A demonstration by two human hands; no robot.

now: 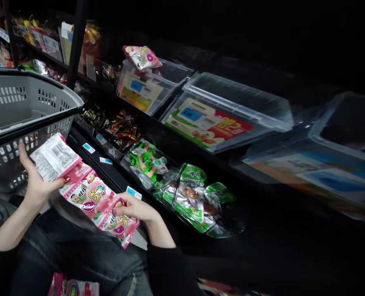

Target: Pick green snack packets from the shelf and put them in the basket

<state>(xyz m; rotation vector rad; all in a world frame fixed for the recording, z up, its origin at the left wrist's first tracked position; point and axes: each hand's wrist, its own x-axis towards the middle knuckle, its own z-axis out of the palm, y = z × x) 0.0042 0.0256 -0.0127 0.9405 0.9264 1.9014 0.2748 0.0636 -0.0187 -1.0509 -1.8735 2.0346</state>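
Note:
A strip of pink gummy candy packets (91, 197) stretches between my two hands above my lap. My left hand (37, 185) grips its left end, thumb on top, where a packet's white back with a barcode (57, 154) faces up. My right hand (139, 209) is closed on the lower right end, fingers over the front of a packet. More pink packets (80, 287) show at the bottom edge, by my legs. Another pink packet (143, 57) lies on top of a clear plastic bin (166, 88) on the shelf.
A grey shopping basket (25, 111) with a slotted wall stands at the left, close to my left hand. Clear bins (213, 119) with labels line the upper shelf. Below are trays of green-wrapped snacks (145, 160) and green-and-silver packs (191, 193). A black post (77, 41) rises behind the basket.

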